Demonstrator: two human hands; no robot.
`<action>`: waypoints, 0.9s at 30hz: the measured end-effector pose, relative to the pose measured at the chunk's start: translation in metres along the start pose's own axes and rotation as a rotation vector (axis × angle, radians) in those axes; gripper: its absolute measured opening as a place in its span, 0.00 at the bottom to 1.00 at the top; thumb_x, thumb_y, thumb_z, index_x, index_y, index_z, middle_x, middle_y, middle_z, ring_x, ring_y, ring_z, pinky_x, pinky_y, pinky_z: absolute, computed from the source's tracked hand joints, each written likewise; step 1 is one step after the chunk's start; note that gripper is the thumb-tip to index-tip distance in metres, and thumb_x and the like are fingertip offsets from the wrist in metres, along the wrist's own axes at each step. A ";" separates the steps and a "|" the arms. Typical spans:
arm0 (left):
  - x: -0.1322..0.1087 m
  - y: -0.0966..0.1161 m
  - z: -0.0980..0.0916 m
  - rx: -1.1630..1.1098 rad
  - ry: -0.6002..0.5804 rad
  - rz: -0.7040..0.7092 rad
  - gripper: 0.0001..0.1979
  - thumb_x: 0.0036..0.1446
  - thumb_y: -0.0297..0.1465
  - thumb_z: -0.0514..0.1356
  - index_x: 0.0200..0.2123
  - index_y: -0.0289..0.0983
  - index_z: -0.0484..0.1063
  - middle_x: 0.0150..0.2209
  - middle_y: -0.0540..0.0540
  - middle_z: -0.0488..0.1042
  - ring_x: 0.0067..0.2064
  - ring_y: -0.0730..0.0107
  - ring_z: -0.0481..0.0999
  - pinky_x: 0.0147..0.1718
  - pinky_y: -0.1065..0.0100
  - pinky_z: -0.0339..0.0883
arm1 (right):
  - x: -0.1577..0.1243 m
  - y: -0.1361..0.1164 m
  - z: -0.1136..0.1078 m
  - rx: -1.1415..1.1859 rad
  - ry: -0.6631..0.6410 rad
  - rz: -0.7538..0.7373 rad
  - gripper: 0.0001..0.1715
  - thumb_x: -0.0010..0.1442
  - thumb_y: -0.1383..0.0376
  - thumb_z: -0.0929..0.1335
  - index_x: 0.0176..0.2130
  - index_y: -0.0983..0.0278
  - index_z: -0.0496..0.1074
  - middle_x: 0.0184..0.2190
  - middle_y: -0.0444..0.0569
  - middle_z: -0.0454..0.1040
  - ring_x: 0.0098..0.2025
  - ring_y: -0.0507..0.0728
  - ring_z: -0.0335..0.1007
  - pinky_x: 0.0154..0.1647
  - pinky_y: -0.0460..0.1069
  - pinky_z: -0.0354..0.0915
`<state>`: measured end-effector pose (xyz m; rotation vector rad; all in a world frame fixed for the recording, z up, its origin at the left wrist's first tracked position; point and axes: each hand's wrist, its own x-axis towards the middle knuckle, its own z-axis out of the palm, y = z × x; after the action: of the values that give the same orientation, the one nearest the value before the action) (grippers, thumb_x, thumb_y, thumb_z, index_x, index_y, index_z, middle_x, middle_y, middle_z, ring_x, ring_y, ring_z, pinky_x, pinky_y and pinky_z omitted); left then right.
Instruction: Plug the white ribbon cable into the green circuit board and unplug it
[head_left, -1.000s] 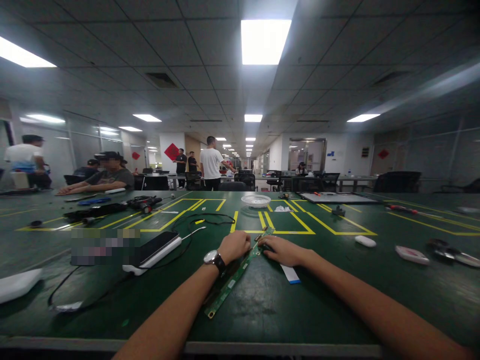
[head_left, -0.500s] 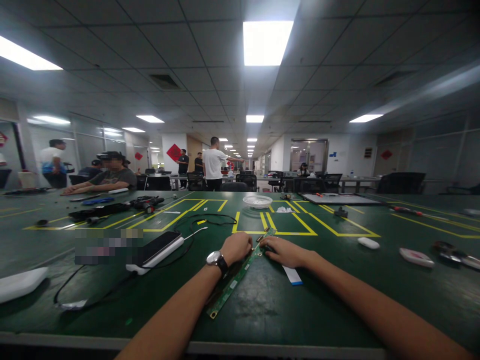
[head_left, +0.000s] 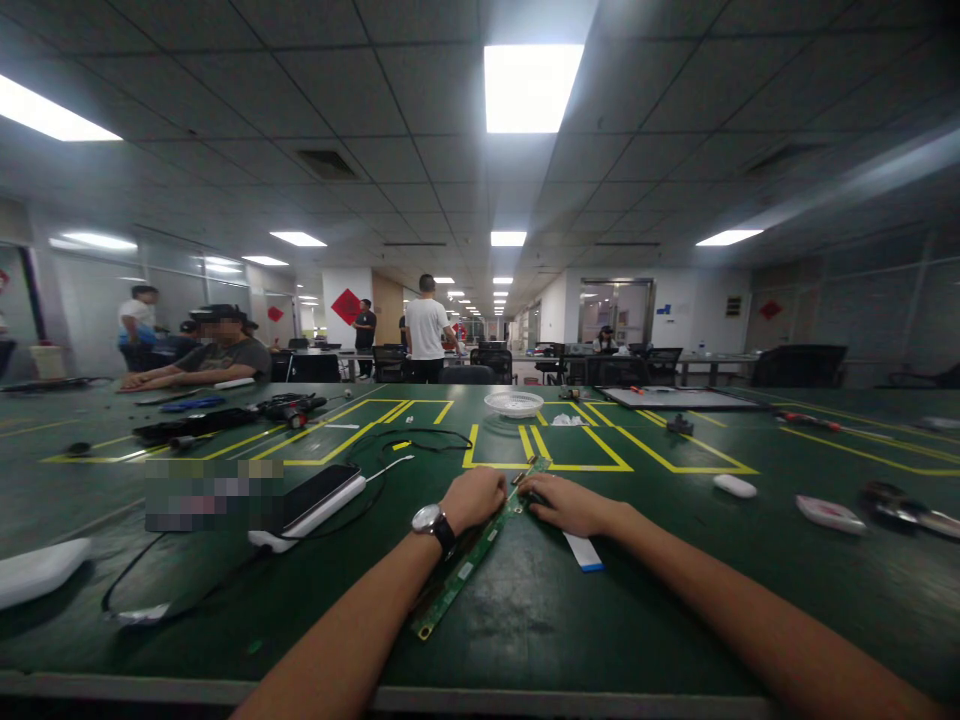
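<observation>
Left hand (head_left: 478,495) and right hand (head_left: 564,502) at the far end of a board (head_left: 459,575) on the tabletop (head_left: 570,635).
Both curled, grip unclear; the right covers part of a ribbon (head_left: 583,552). Basket (head_left: 514,404) beyond, phone (head_left: 321,496) left.

We saw yellow tape lines (head_left: 592,468) marking the green surface (head_left: 622,630), with a white openwork basket (head_left: 514,403) towards its far side. On the left we had a dark-topped white device (head_left: 322,497) near a black cable (head_left: 450,432); on the right, a small white case (head_left: 735,486) near a pinkish box (head_left: 829,514). Beyond, we saw a seated person in a dark cap (head_left: 229,350) and a red diamond decoration (head_left: 346,307) farther back.
</observation>
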<state>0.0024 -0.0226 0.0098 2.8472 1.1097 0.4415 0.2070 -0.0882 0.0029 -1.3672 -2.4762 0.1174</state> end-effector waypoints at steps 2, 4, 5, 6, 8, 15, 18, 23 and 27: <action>0.000 0.001 0.000 0.005 0.000 -0.003 0.13 0.60 0.27 0.52 0.36 0.38 0.77 0.39 0.42 0.79 0.43 0.60 0.78 0.40 0.68 0.67 | 0.000 0.001 0.001 -0.003 0.008 -0.007 0.18 0.63 0.67 0.64 0.53 0.62 0.70 0.54 0.54 0.70 0.57 0.61 0.65 0.62 0.59 0.60; 0.000 0.001 0.000 0.010 0.002 0.000 0.13 0.60 0.28 0.52 0.36 0.38 0.77 0.39 0.42 0.79 0.43 0.60 0.78 0.41 0.68 0.66 | 0.000 0.001 0.001 0.000 0.009 -0.017 0.18 0.63 0.67 0.64 0.53 0.62 0.70 0.54 0.54 0.70 0.57 0.61 0.65 0.62 0.58 0.60; 0.000 0.001 0.000 0.012 0.002 0.002 0.12 0.60 0.28 0.52 0.36 0.38 0.77 0.39 0.42 0.79 0.43 0.60 0.77 0.41 0.68 0.66 | 0.000 0.001 0.001 0.003 0.008 -0.021 0.18 0.63 0.67 0.64 0.53 0.62 0.70 0.54 0.54 0.70 0.57 0.61 0.65 0.61 0.58 0.60; 0.000 0.001 0.000 0.014 0.003 0.006 0.12 0.60 0.28 0.53 0.36 0.38 0.77 0.39 0.42 0.79 0.43 0.60 0.78 0.41 0.68 0.66 | 0.000 0.001 0.001 0.006 0.007 -0.024 0.18 0.63 0.66 0.64 0.53 0.62 0.70 0.54 0.54 0.70 0.56 0.60 0.66 0.61 0.58 0.60; 0.000 0.002 0.000 0.016 0.005 0.015 0.12 0.60 0.29 0.53 0.35 0.38 0.77 0.39 0.42 0.79 0.43 0.59 0.78 0.41 0.68 0.66 | 0.000 0.001 0.000 0.012 0.006 -0.022 0.18 0.64 0.66 0.64 0.53 0.62 0.69 0.54 0.54 0.70 0.56 0.60 0.66 0.61 0.58 0.60; 0.000 -0.001 0.002 0.009 0.016 0.036 0.12 0.61 0.29 0.53 0.35 0.39 0.77 0.38 0.42 0.78 0.42 0.59 0.77 0.39 0.68 0.66 | -0.001 -0.001 -0.002 0.000 -0.003 -0.019 0.19 0.64 0.66 0.64 0.54 0.63 0.69 0.54 0.55 0.70 0.56 0.61 0.65 0.61 0.58 0.60; 0.002 -0.004 0.004 -0.002 0.017 0.043 0.12 0.62 0.29 0.52 0.35 0.39 0.76 0.38 0.42 0.78 0.42 0.60 0.77 0.38 0.68 0.66 | -0.001 -0.002 -0.002 -0.009 -0.003 -0.013 0.19 0.64 0.66 0.64 0.54 0.63 0.69 0.54 0.55 0.70 0.56 0.60 0.66 0.61 0.58 0.60; 0.003 -0.007 0.008 -0.028 0.012 0.056 0.11 0.61 0.27 0.53 0.35 0.39 0.76 0.36 0.44 0.78 0.40 0.63 0.77 0.36 0.71 0.64 | -0.002 -0.003 -0.002 -0.013 -0.009 -0.002 0.19 0.64 0.66 0.64 0.54 0.64 0.69 0.55 0.55 0.70 0.57 0.61 0.65 0.62 0.58 0.60; 0.004 -0.010 0.010 -0.046 0.020 0.048 0.09 0.60 0.28 0.55 0.36 0.39 0.75 0.37 0.46 0.78 0.40 0.63 0.77 0.35 0.71 0.63 | -0.001 -0.003 -0.002 -0.001 -0.002 -0.010 0.19 0.64 0.67 0.64 0.54 0.63 0.69 0.54 0.55 0.70 0.57 0.61 0.65 0.62 0.59 0.60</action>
<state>0.0018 -0.0119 -0.0002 2.8415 1.0223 0.4934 0.2056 -0.0909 0.0052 -1.3556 -2.4847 0.1161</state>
